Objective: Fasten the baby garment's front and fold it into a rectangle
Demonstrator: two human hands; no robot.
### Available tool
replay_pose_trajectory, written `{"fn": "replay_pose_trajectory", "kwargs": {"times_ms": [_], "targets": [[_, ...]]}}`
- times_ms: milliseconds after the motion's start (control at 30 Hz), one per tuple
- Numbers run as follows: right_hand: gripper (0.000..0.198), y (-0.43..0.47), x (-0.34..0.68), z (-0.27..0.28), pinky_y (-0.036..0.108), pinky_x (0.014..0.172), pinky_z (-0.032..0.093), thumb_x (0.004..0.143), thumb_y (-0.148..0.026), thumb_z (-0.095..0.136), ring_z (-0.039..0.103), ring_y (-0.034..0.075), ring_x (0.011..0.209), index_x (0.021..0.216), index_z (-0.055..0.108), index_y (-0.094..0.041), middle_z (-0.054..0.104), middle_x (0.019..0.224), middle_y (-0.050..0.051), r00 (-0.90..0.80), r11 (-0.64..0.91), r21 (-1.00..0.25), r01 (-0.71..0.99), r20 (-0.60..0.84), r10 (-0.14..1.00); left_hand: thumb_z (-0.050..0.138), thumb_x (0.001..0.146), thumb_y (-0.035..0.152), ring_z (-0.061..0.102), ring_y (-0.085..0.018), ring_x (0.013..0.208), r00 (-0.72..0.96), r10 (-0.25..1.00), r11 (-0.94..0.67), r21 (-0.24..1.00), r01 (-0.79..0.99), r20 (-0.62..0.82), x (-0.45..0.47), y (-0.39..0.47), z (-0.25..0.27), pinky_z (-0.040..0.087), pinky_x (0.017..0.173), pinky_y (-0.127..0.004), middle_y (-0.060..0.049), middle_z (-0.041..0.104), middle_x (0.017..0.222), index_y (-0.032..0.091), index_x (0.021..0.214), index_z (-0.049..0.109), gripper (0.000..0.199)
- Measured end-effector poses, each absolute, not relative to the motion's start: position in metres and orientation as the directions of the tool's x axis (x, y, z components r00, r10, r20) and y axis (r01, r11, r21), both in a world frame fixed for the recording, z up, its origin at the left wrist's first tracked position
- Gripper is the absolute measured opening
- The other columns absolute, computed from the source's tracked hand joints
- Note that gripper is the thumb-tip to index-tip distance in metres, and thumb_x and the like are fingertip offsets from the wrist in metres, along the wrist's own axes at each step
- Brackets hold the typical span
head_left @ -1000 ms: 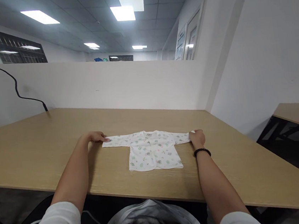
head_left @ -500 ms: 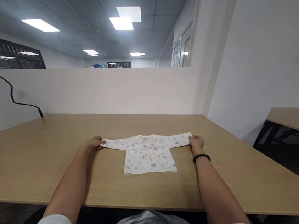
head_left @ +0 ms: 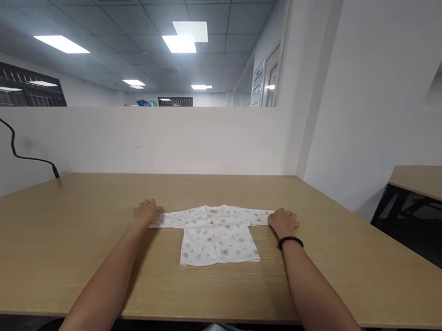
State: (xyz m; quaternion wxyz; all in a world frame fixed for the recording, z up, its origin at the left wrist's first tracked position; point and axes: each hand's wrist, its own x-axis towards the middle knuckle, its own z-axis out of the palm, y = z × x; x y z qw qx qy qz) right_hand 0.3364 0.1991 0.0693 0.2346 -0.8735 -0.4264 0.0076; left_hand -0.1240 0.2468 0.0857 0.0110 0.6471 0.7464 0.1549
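Observation:
A small white baby shirt [head_left: 216, 237] with a printed pattern lies flat on the table, its front facing up and both sleeves spread out sideways. On the end of the left sleeve rests my left hand [head_left: 149, 213], palm down with the fingers loosely apart, hiding part of the cuff. My right hand [head_left: 284, 222] lies over the other cuff, fingers spread against the tabletop. A dark beaded bracelet [head_left: 290, 241] circles my right wrist.
The wooden table [head_left: 91, 210] ends at a low white partition [head_left: 179, 143]. A black gooseneck phone holder [head_left: 14, 142] stands at the back left. Another table [head_left: 436, 180] is off to the right.
Both hands went from pinching the cuffs to lying flat on the sleeve ends, moving slightly inward. The shirt stays spread; the view has tilted up a little.

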Motion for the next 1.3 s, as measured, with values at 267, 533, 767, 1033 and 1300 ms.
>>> {"fn": "replay_pose_trajectory", "kwargs": {"times_ms": [267, 533, 767, 1033, 1300], "targets": [[0.055, 0.210, 0.288, 0.072, 0.058, 0.112, 0.014, 0.100, -0.035, 0.021, 0.019, 0.026, 0.145, 0.153, 0.026, -0.021, 0.028, 0.156, 0.012, -0.026, 0.065, -0.242, 0.968, 0.158, 0.987, 0.031, 0.094, 0.047, 0.034, -0.027, 0.141, 0.309, 0.943, -0.334, 0.380, 0.863, 0.126, -0.049, 0.248, 0.059, 0.022, 0.115, -0.043, -0.017, 0.037, 0.152, 0.010, 0.148, 0.032, 0.065], [0.061, 0.211, 0.281, 0.069, 0.063, 0.110, 0.011, 0.097, -0.043, 0.033, 0.020, 0.030, 0.145, 0.154, 0.023, -0.025, 0.026, 0.157, 0.012, -0.163, 0.143, -0.269, 0.952, -0.054, 0.985, 0.023, 0.093, 0.055, 0.016, -0.033, 0.147, 0.400, 0.913, -0.375, 0.213, 0.902, -0.086, -0.044, 0.240, 0.069, 0.014, 0.113, -0.056, -0.018, 0.021, 0.158, 0.013, 0.153, 0.022, 0.074], [0.054, 0.205, 0.283, 0.087, 0.050, 0.101, 0.031, 0.080, -0.048, 0.058, 0.050, 0.034, 0.120, 0.125, 0.059, -0.018, 0.060, 0.126, 0.016, -0.075, 0.079, -0.394, 0.916, 0.025, 0.997, 0.057, 0.072, 0.045, 0.052, -0.033, 0.123, 0.432, 0.902, -0.388, 0.387, 0.836, -0.028, -0.049, 0.239, 0.079, 0.040, 0.098, -0.040, -0.015, 0.055, 0.137, 0.017, 0.133, 0.051, 0.068], [0.026, 0.193, 0.275, 0.109, 0.023, 0.057, 0.031, 0.073, -0.039, 0.059, 0.042, 0.012, 0.063, 0.066, 0.044, -0.018, 0.044, 0.065, -0.004, -0.305, 0.277, -0.695, 0.663, 0.088, 0.948, 0.061, 0.071, 0.057, 0.057, -0.021, 0.072, 0.532, 0.845, -0.320, 0.738, 0.594, -0.062, -0.049, 0.229, 0.095, 0.041, 0.058, -0.027, -0.005, 0.063, 0.082, 0.018, 0.084, 0.061, 0.042], [0.037, 0.179, 0.299, 0.126, 0.023, 0.056, 0.037, 0.074, -0.054, 0.064, 0.047, 0.014, 0.065, 0.073, 0.055, -0.018, 0.054, 0.070, -0.001, -0.461, 0.217, -0.787, 0.577, -0.094, 0.882, 0.071, 0.064, 0.065, 0.059, -0.020, 0.074, 0.605, 0.774, -0.182, 0.850, 0.494, -0.185, -0.067, 0.209, 0.124, 0.045, 0.061, -0.026, -0.006, 0.068, 0.085, 0.017, 0.086, 0.067, 0.053]]}}
